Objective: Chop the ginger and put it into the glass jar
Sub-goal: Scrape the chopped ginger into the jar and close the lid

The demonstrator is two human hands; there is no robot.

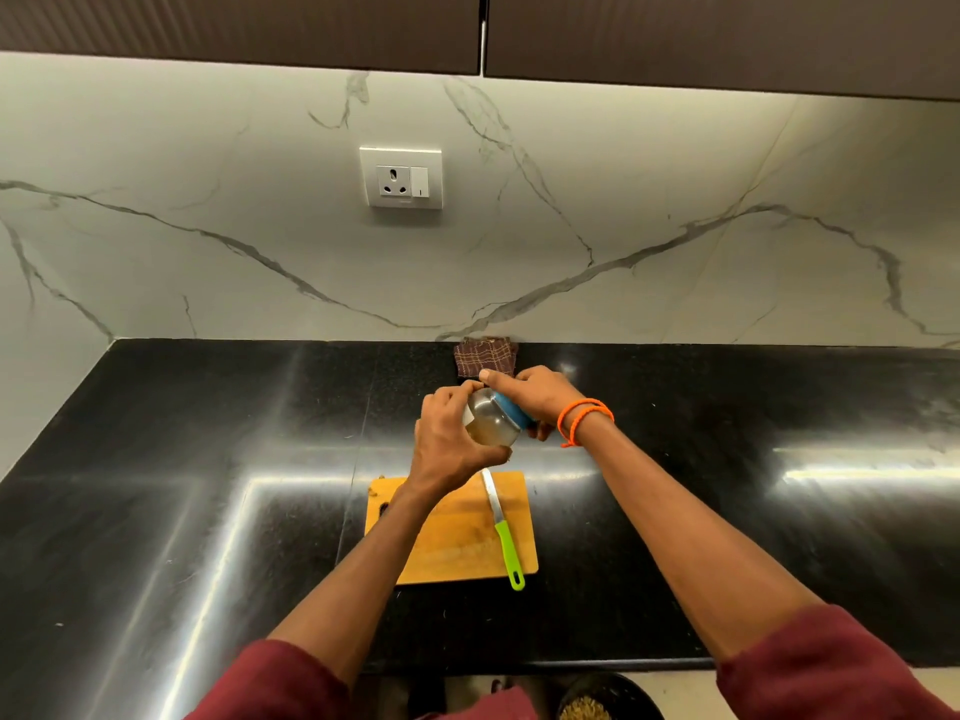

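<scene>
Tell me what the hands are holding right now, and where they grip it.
Both hold the glass jar, tilted above the counter: the left hand grips its glass body, and the right hand grips its blue lid.

Clear glass jar [491, 426] with pale yellowish contents and blue lid [514, 410], black glossy countertop [727, 485], orange-tan wooden cutting board [462, 543], knife [503, 530] with lime-green handle, brown plaid cloth [484, 358], orange wrist cord [582, 415], maroon sleeves [831, 662], white grey-veined marble backsplash [208, 210]

light: bright from above | glare: streaks on black counter [727, 511] | edges: wide-angle bowing | focus: sharp
</scene>
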